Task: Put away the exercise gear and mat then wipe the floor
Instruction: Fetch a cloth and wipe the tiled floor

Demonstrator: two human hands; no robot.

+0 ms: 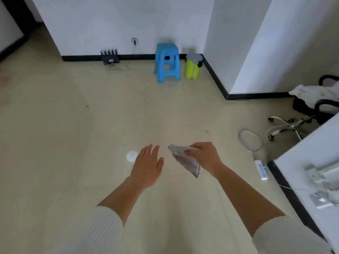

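Cloth [185, 160] in your right hand [203, 156], pinched near its upper edge between thumb and curled fingers, hangs crumpled in the air above the pale floor [91, 125] and is not yet on it. Your left hand [146, 165] is held flat beside it, fingers straight, holding nothing and just apart from the rag. The cloth looks light, soft and limp, so it will likely fold and bunch under a pinch. Judged from here, you would do better to gather it into a pad under the palm and press with flat fingers, and it should slide easily over what appears a smooth, faintly glossy surface. No mat or exercise gear shows in view, which suggests wiping is the step in hand. Open floor runs wide ahead and to your left, with a small round white mark [131, 156] just beside the left hand. A blue stool [167, 63] and a green bin [192, 67] stand side by side at the far wall, with a black router [110, 57] at the skirting to their left. To your right the room tightens, where a looped cable [249, 142], a white power strip [261, 169] and the wheeled base of an office chair [304, 107] crowd the floor beside the white desk [302, 153]. Whether the cloth is wet cannot be told, so keep it off the strip.
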